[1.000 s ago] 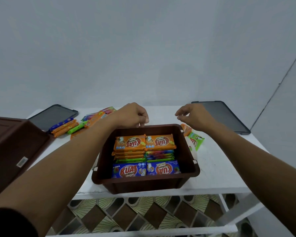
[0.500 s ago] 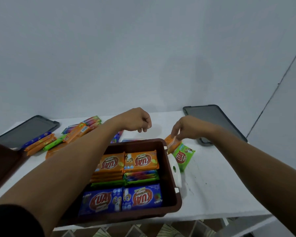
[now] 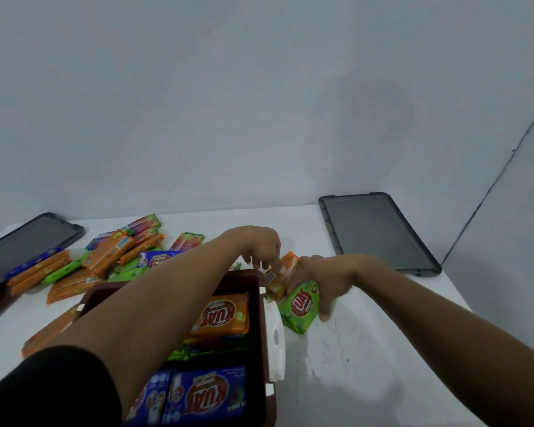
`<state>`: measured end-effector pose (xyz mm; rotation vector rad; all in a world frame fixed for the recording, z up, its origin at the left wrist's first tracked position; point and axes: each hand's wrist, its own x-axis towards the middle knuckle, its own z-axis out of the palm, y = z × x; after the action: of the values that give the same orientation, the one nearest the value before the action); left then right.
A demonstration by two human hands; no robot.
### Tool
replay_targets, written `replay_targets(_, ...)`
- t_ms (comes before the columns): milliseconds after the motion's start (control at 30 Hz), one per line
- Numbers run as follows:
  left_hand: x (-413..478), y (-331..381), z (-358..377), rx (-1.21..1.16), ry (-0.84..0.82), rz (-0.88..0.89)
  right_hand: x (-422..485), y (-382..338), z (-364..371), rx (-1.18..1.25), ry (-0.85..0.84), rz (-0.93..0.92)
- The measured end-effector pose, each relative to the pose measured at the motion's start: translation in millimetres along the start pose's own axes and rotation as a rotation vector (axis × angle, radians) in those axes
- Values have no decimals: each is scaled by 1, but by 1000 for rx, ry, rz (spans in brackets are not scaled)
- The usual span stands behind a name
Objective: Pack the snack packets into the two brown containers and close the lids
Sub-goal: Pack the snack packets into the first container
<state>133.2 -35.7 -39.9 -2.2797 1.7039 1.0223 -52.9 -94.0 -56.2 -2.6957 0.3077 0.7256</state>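
1. While the right hand [image 3: 327, 280] grips the green packet [image 3: 301, 306] on the counter [image 3: 367, 365] beside the box [image 3: 259, 340], likely gathering strays to pack
2. left hand [image 3: 258, 245] touches the orange packet [image 3: 282, 272], can't tell if it's pinching

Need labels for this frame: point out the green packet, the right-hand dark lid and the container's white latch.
green packet [image 3: 301, 305]: head view, on its red logo.
dark lid [image 3: 376, 232]: head view, middle of its flat panel.
white latch [image 3: 276, 337]: head view, centre of the latch face.
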Motion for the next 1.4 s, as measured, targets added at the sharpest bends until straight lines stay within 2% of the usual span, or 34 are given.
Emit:
replay_targets(233, 21, 8, 9, 71, -47, -91, 6, 11, 14, -105, 91, -12)
replay_targets(400, 26, 2, 11, 7, -23, -41, 7, 16, 16, -123, 152, -36)
replay_targets(600, 19, -1, 4, -299, 92, -3, 3, 22, 4, -58, 149, -8)
replay_targets(700, 6, -7, -7, -637, 139, 74, -7, 21, -7, 115, 163, 21)
replay_targets(800, -15, -19, -24, -909, 57, 197, -16, 15, -23, 220, 207, 64)
replay_targets(900, -44, -33, -40, -924, -43, 311, -25, 10, -39, 315, 287, 83)
replay_targets(1100, -94, -76, -48, -1007, -234, 476, -35, -22, -57, 654, 408, -36)
replay_targets(1233, -127, -102, -43, -1013, -328, 536, -36, -64, -66, 624, 374, -73)
replay_targets(1400, -164, -129, -25, -871, -338, 533, -31, -114, -61, 602, 308, -92)
